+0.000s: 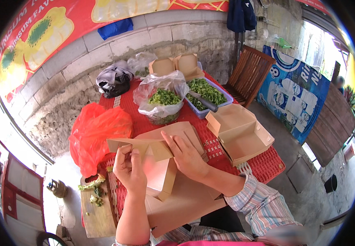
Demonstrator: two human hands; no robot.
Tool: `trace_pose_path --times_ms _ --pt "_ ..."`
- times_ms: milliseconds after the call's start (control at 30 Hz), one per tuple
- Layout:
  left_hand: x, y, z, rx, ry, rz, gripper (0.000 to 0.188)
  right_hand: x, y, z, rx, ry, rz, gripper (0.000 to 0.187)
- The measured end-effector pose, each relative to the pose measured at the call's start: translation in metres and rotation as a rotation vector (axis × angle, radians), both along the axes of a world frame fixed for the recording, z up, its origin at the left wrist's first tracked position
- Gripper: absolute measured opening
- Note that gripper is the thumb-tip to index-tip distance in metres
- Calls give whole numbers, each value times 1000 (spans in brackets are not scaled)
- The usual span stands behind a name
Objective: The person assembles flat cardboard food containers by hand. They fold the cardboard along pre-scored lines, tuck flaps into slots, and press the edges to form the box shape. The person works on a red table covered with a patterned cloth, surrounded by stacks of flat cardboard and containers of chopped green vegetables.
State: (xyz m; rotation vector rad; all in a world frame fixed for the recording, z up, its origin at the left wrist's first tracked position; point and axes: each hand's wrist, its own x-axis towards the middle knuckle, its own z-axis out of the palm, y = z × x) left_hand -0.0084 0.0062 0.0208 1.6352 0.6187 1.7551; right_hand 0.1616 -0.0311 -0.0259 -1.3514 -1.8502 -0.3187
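Note:
A brown cardboard food box (167, 180), partly folded with a pale inside, stands before me. My left hand (130, 170) pinches the raised flap at its left side between thumb and fingers. My right hand (187, 160) holds the right end of the same flap, its fingers fairly straight along the edge; its thumb is hidden. Flat cardboard blanks (185, 205) lie beneath the box, and more flat cardboard (185, 133) lies just beyond it. To the right sits a folded box (243, 133) with its lid up.
On the red woven table cover (263, 166) stand a clear bag of chopped greens (163, 96) and a lilac tub (226, 92) of greens with a dark-handled knife (204, 101) across it. A red plastic bag (97, 131) and a cutting board (97, 221) with vegetable scraps are at left. A wooden chair (249, 74) stands beyond.

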Motion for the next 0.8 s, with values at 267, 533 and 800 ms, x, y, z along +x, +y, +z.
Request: trace_pose_path --times_ms 267,533,800 --pt "18 -3 -12 158 294 143 7 3 -2 20 194 91 54 63" --pt "28 -3 -23 -223 128 -171 8 5 -1 12 273 422 95 29" --pt "31 0 -19 -329 140 -190 8 5 3 5 213 534 135 12"
